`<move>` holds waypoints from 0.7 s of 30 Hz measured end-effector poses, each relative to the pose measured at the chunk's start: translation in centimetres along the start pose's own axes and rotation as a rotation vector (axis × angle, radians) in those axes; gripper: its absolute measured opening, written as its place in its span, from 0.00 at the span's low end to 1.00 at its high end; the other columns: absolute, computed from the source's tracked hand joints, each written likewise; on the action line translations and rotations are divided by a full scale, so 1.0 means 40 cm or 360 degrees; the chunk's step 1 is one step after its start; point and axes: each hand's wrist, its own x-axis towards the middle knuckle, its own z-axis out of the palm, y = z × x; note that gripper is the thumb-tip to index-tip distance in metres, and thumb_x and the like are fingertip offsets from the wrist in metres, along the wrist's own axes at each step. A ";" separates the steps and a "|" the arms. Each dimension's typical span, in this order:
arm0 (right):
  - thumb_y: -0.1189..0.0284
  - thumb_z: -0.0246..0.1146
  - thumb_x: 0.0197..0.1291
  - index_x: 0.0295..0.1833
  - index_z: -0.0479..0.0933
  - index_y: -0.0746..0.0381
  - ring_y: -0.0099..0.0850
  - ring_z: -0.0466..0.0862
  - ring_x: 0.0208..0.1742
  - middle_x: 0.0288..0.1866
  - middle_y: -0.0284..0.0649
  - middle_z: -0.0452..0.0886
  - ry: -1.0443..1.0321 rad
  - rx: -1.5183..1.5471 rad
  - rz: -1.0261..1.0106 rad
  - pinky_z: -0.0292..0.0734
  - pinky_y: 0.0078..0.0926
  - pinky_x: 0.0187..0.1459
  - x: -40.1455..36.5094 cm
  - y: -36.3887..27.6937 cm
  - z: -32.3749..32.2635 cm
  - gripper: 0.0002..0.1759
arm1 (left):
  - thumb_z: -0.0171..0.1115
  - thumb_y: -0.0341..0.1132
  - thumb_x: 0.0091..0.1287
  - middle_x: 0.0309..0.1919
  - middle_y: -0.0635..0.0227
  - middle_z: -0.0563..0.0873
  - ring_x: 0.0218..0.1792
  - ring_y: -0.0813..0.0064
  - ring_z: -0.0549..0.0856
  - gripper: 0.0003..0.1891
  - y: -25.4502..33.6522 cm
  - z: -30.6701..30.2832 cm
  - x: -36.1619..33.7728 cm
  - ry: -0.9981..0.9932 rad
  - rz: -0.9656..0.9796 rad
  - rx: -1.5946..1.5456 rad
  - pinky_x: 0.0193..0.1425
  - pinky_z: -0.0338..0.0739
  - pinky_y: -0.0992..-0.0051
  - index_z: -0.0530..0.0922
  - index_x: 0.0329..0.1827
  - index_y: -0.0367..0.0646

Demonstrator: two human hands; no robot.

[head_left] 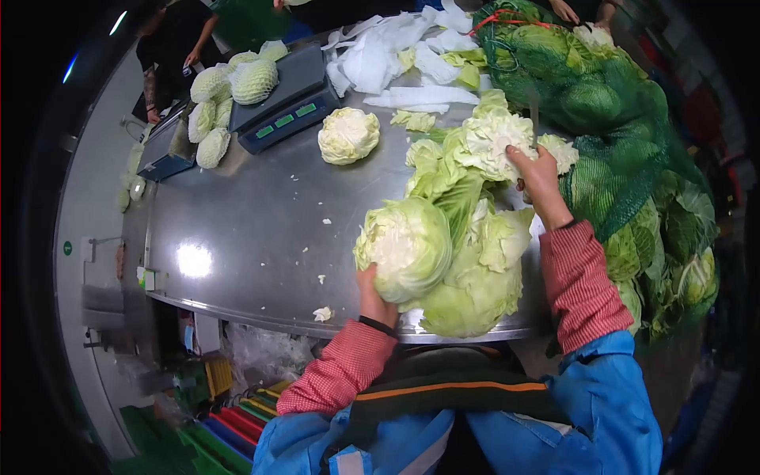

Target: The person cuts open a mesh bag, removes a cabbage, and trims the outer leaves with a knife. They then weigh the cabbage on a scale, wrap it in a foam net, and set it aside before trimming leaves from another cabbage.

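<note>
My left hand [374,299] is closed around the lower left side of a pale green cabbage [405,247], its whitish cut end facing up. My right hand [540,180] is closed on a knife [534,115], whose narrow grey blade points up and away; the handle is hidden in the fist. Just beside that hand lie white-green leaf trimmings [492,146]. Loose outer cabbage leaves [479,293] spread over the metal table [237,229], to the right of the held cabbage. A trimmed cabbage [348,135] sits apart, farther back.
Behind stands a digital scale [281,111] with foam-netted cabbages [253,81] on and beside it. White foam net sleeves [376,59] are heaped at the back. Green mesh sacks of cabbages [625,150] crowd the right. Other people stand across the table, one hand [565,11] near the sacks.
</note>
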 end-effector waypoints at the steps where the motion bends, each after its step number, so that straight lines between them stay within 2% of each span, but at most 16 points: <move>1: 0.57 0.72 0.57 0.49 0.78 0.67 0.28 0.81 0.21 0.31 0.42 0.85 -0.0006 -0.0358 -0.0003 0.74 0.30 0.22 0.008 0.011 -0.012 0.25 | 0.63 0.47 0.69 0.62 0.56 0.77 0.64 0.58 0.77 0.36 -0.017 0.048 -0.033 0.0067 0.0116 0.0228 0.66 0.75 0.63 0.60 0.74 0.40; 4: 0.54 0.71 0.55 0.50 0.78 0.69 0.42 0.87 0.32 0.34 0.50 0.87 0.0281 -0.0952 -0.0415 0.79 0.39 0.35 0.012 0.124 -0.004 0.30 | 0.68 0.43 0.67 0.56 0.59 0.77 0.57 0.66 0.78 0.35 0.019 0.136 -0.122 0.0432 0.0057 0.1137 0.63 0.75 0.69 0.61 0.70 0.39; 5: 0.53 0.71 0.55 0.51 0.78 0.69 0.45 0.87 0.35 0.36 0.51 0.86 0.0266 -0.0913 -0.0354 0.79 0.41 0.38 0.017 0.139 -0.017 0.30 | 0.73 0.39 0.63 0.53 0.62 0.74 0.50 0.73 0.76 0.34 0.020 -0.009 -0.045 0.0262 0.0332 0.1579 0.56 0.77 0.71 0.62 0.66 0.40; 6: 0.52 0.70 0.55 0.51 0.78 0.69 0.47 0.86 0.38 0.37 0.53 0.86 0.0249 -0.0872 -0.0289 0.79 0.42 0.40 0.020 0.145 -0.026 0.31 | 0.77 0.39 0.58 0.54 0.59 0.72 0.54 0.67 0.75 0.40 0.088 0.030 -0.030 0.0109 0.0104 0.1422 0.55 0.77 0.66 0.59 0.67 0.38; 8: 0.50 0.69 0.55 0.51 0.77 0.70 0.52 0.86 0.44 0.41 0.56 0.86 0.0224 -0.0780 -0.0166 0.78 0.44 0.46 0.020 0.151 -0.042 0.33 | 0.78 0.38 0.56 0.54 0.58 0.74 0.54 0.68 0.76 0.43 0.161 0.062 0.025 -0.0095 0.0577 0.1794 0.57 0.77 0.67 0.59 0.69 0.38; 9: 0.51 0.69 0.56 0.55 0.76 0.69 0.53 0.86 0.45 0.42 0.57 0.86 0.0145 -0.0547 -0.0037 0.79 0.43 0.46 0.025 0.149 -0.052 0.33 | 0.79 0.39 0.55 0.55 0.57 0.74 0.55 0.68 0.76 0.44 0.177 0.086 0.067 -0.0261 0.0496 0.1833 0.58 0.77 0.67 0.60 0.69 0.37; 11: 0.53 0.70 0.56 0.56 0.75 0.68 0.52 0.86 0.44 0.42 0.56 0.86 0.0298 -0.1000 -0.0113 0.79 0.42 0.45 -0.012 0.105 -0.042 0.33 | 0.81 0.42 0.53 0.56 0.55 0.75 0.55 0.66 0.77 0.46 0.194 0.120 0.129 -0.0589 0.0324 0.1900 0.60 0.76 0.66 0.62 0.70 0.37; 12: 0.54 0.71 0.56 0.57 0.74 0.68 0.51 0.86 0.43 0.41 0.55 0.85 0.0369 -0.1229 -0.0155 0.79 0.42 0.45 -0.038 0.067 -0.034 0.33 | 0.81 0.43 0.52 0.56 0.55 0.75 0.56 0.63 0.77 0.46 0.181 0.106 0.152 -0.0578 0.0397 0.1976 0.61 0.75 0.65 0.63 0.71 0.37; 14: 0.51 0.70 0.56 0.58 0.71 0.66 0.49 0.86 0.41 0.42 0.52 0.83 0.0299 -0.1517 -0.0664 0.80 0.42 0.41 -0.123 -0.019 -0.023 0.35 | 0.82 0.45 0.50 0.55 0.54 0.74 0.56 0.59 0.77 0.47 0.151 0.067 0.208 -0.0557 0.0548 0.2132 0.63 0.74 0.63 0.65 0.71 0.38; 15: 0.49 0.70 0.56 0.58 0.71 0.66 0.48 0.86 0.40 0.43 0.51 0.82 0.0296 -0.1584 -0.0904 0.80 0.42 0.39 -0.163 -0.046 -0.013 0.36 | 0.82 0.46 0.49 0.54 0.53 0.74 0.56 0.57 0.77 0.47 0.156 0.099 0.193 -0.0546 0.0618 0.2352 0.63 0.74 0.62 0.66 0.71 0.39; 17: 0.45 0.70 0.54 0.59 0.70 0.63 0.48 0.86 0.40 0.43 0.50 0.81 -0.0078 -0.1443 -0.1005 0.80 0.41 0.38 -0.254 -0.065 0.027 0.39 | 0.82 0.48 0.47 0.52 0.52 0.74 0.55 0.53 0.77 0.47 0.168 0.183 0.120 -0.0518 0.0732 0.2789 0.63 0.73 0.60 0.68 0.69 0.41; 19: 0.44 0.70 0.52 0.59 0.73 0.62 0.48 0.86 0.41 0.43 0.51 0.83 -0.0411 -0.1514 -0.0730 0.80 0.42 0.39 -0.317 -0.080 0.063 0.39 | 0.81 0.49 0.48 0.50 0.52 0.74 0.55 0.51 0.77 0.46 0.163 0.201 0.113 -0.0524 0.0787 0.2831 0.63 0.73 0.59 0.69 0.69 0.42; 21: 0.43 0.70 0.51 0.58 0.76 0.62 0.48 0.86 0.41 0.42 0.52 0.84 -0.0612 -0.1344 -0.0564 0.80 0.44 0.41 -0.296 -0.014 0.066 0.39 | 0.81 0.49 0.48 0.51 0.52 0.74 0.56 0.50 0.76 0.45 0.158 0.199 0.113 -0.0532 0.0827 0.2771 0.62 0.74 0.59 0.70 0.68 0.42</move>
